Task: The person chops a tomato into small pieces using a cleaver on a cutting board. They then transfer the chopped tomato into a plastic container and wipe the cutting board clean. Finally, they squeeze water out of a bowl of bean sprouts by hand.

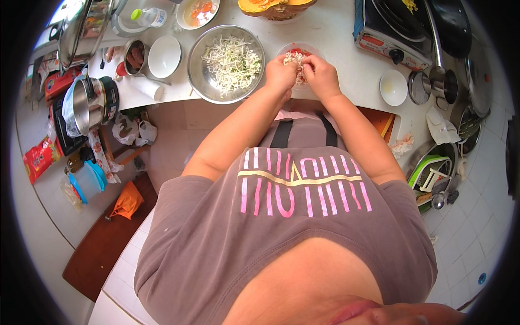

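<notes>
Pinching pale shredded veg together, our left hand (280, 70) & right hand (319, 73) meet over small clear plastic bowl (300, 50); round steel bowl (201, 76) just left.

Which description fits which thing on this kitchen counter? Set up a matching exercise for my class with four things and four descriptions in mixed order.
Things:
1. Metal bowl
2. Small clear bowl
3. White bowl
4. Cut pumpkin

Descriptions:
A. under both hands, left hand and right hand
B. empty, left of the metal bowl
C. orange flesh, at the far edge of the counter
D. holds pale shredded strips

Pairs: 1-D, 2-A, 3-B, 4-C
</notes>
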Motion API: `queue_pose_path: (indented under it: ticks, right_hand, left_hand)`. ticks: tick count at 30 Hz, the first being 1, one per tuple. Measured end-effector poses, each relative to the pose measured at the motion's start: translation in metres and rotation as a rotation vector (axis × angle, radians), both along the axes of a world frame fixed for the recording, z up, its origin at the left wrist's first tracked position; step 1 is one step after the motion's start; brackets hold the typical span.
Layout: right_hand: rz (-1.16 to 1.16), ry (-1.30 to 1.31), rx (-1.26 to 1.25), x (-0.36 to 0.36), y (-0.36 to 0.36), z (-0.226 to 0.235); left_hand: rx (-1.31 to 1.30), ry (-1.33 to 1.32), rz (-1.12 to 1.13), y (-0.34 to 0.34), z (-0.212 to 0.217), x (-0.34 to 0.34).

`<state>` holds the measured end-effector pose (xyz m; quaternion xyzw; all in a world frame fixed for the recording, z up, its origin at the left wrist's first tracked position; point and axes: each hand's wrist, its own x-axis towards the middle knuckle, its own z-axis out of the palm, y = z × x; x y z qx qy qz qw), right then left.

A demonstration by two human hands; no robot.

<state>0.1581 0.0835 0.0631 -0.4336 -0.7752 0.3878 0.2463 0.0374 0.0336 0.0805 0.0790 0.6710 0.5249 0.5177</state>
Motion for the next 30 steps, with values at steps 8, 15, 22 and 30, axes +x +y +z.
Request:
queue_pose_path:
  ticks: [8,15,22,30]
  right_hand:
    - [0.136,0.207,-0.002,-0.002,-0.004,0.021]
    - [0.09,0.046,-0.163,0.008,0.001,0.011]
    - [0.187,-0.029,0.04,0.01,-0.014,0.014]
    - [-0.148,0.275,-0.099,-0.006,0.005,0.063]
  left_hand:
    - [0.152,-0.566,-0.011,0.003,0.033,-0.005]
    - [0.143,-0.643,-0.118,-0.001,0.06,-0.019]
    - [0.089,-0.641,0.002,-0.007,0.054,-0.023]
    - [0.066,0.029,0.115,-0.06,0.031,-0.089]
